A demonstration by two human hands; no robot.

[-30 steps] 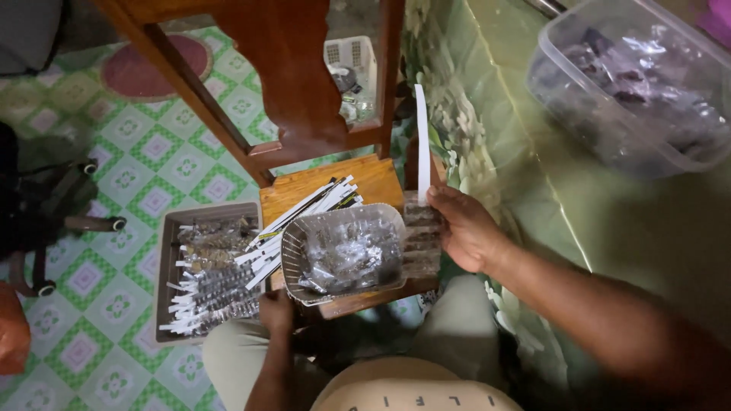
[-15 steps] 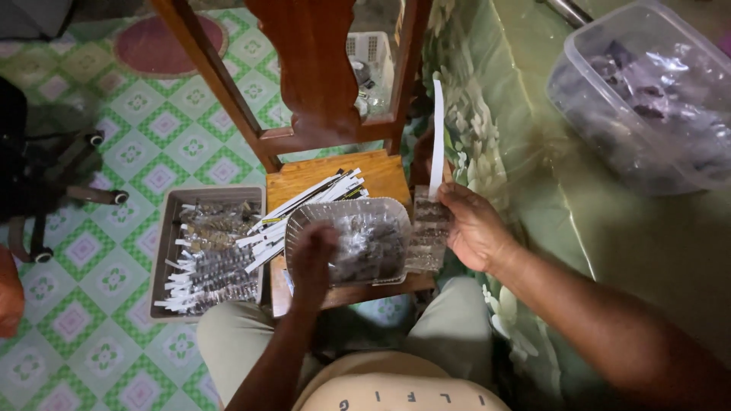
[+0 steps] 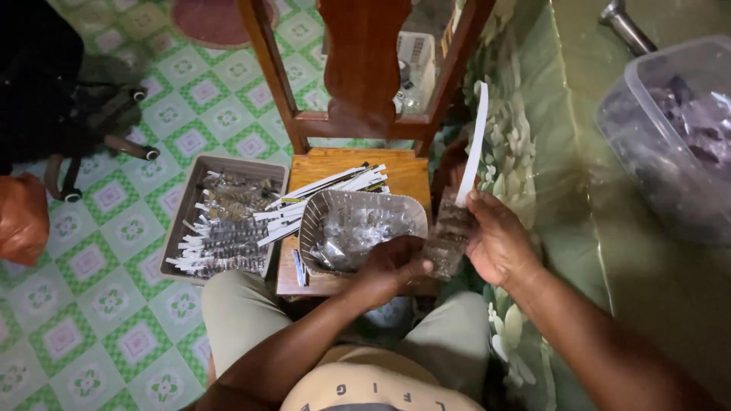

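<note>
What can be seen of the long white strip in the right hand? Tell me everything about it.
The white strip is long, narrow and flat, and looks like thin card or stiff paper. It stands nearly upright, leaning slightly right at the top, with a gentle bend along its length. The right hand pinches its lower end together with a small clear plastic packet of dark bits. Its upper part rises free in front of the wooden chair frame and the green floral cloth. Similar strips lie on the chair seat.

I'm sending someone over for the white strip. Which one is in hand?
Start at the brown wooden chair. Right of its seat, the right hand holds a long white paper strip upright. Unlike the strips lying across the seat, it stands alone.
</note>
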